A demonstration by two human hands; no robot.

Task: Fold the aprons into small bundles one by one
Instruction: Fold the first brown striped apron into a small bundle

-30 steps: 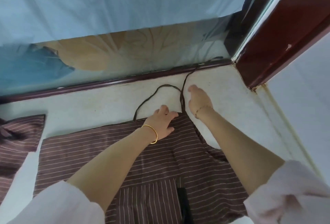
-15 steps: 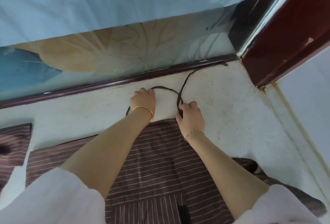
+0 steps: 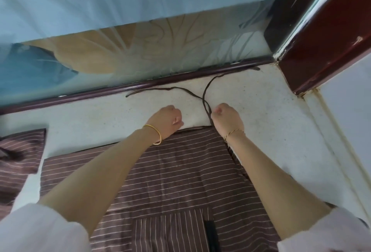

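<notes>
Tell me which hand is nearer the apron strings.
Right. The right hand pinches the apron strings where they leave the apron; the left hand sits apart, to their left.

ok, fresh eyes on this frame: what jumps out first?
The brown striped apron lies spread flat on the pale surface, bottom centre. Its two dark straps cross just beyond its top edge, where the right hand pinches them. The left hand is curled beside it at that edge. A second apron lies at far left.
</notes>
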